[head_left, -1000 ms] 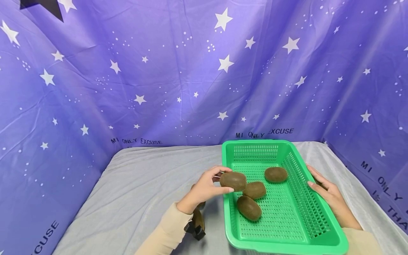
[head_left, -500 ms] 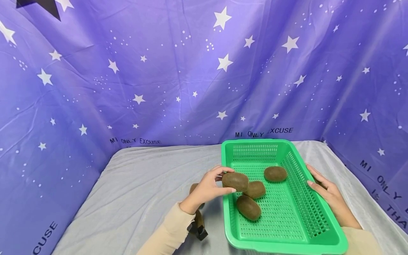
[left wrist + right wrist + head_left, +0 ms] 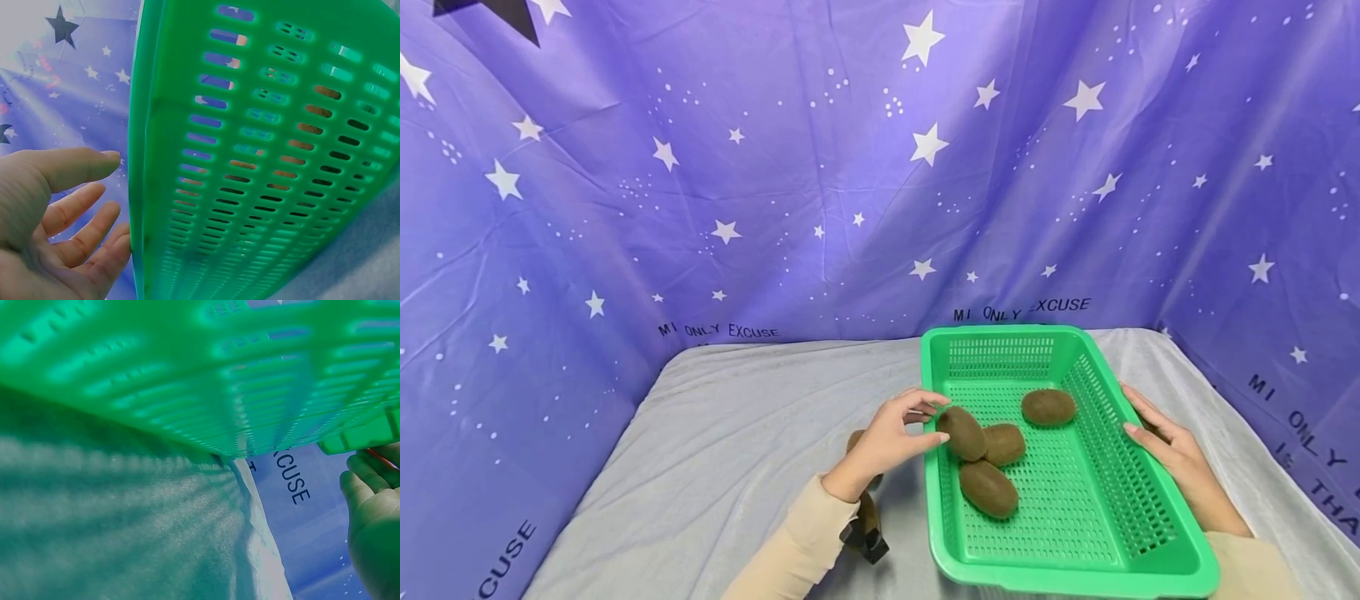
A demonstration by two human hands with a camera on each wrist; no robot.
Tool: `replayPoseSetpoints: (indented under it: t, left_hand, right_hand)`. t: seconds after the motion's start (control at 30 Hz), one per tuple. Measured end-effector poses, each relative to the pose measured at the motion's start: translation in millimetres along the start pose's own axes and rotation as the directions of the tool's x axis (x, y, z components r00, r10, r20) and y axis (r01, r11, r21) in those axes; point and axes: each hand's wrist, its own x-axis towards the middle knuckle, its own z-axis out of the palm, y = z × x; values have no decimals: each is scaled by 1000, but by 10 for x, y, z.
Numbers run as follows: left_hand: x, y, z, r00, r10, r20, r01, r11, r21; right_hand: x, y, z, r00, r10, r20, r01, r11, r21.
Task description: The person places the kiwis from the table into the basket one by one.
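One kiwi [image 3: 962, 433] of four is seen just inside the left wall of the green basket [image 3: 1075, 581], overlapping in view a second kiwi [image 3: 1004, 445]. A third [image 3: 988, 490] lies close in front; a fourth [image 3: 1048, 407] is set apart toward the far right.

Handling, as judged: each kiwi should prove light and fairly firm, with matt skin giving good friction. Rolling is to be expected on the oval sides, and bruising if squeezed hard. A hold across the narrow middle, thumb opposite fingers, is advised. The basket is presumed to be thin, slightly flexible plastic, best held by its rim.

Left hand [image 3: 895, 433]: fingers spread beside the left rim, thumb apart; nothing is gripped. Right hand [image 3: 1176, 458]: the right rim is held between thumb and fingers.

Beneath the left forearm, a brown item [image 3: 854, 441] is partly hidden on the cloth-covered table [image 3: 760, 417]; its identity cannot be confirmed. A starry purple curtain [image 3: 820, 167] is hung behind.
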Motion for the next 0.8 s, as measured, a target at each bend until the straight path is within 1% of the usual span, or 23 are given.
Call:
replayPoseSetpoints:
  t: [0.07,0.2,0.3,0.33,0.43,0.5,0.53,0.6,0.67,0.73,0.8]
  left_hand:
    - [-5,4,-13,1000,-3,1,3,1000,-6]
    - [-17,14,-53,1000,-12,1,12,1000,-16]
    - [-45,39,-100,1000,-18,-3,18,1000,-18]
    - [-63,79,-123,1000,-15,-7,15,1000,-20]
    - [-114,196,-194,1000,-7,-17,7,1000,-18]
    - [-152,262,-239,1000,8,-30,-8,1000,-13]
    - [-171,286,-260,999,14,-37,-14,1000,-5]
    - [-201,287,-292,999,18,-50,-17,1000,12]
    - [-232,271,-323,998,19,-57,-17,1000,23]
    - [-256,235,-356,998,6,-57,-4,1000,31]
    - [-278,189,-387,998,-8,-59,9,999,32]
  right_hand:
    - [-3,-8,2,1000,18,4,-18,998,64]
    - [-2,-12,4,1000,8,-1,-8,999,31]
    - [-8,-13,0,1000,9,9,-9,999,41]
    - [-11,-16,0,1000,21,14,-22,996,82]
    - [-18,-18,-5,999,39,22,-42,987,158]
    - [-17,-13,-8,999,31,18,-33,989,145]
    - [-16,-11,-8,1000,21,11,-22,995,99]
    - [-12,-3,-12,1000,-3,7,3,1000,13]
    - [-10,1,-14,1000,-17,0,17,997,-75]
    - [-7,3,-17,1000,-27,-6,26,987,-156]
    - [-3,2,-16,1000,-17,-1,17,991,-130]
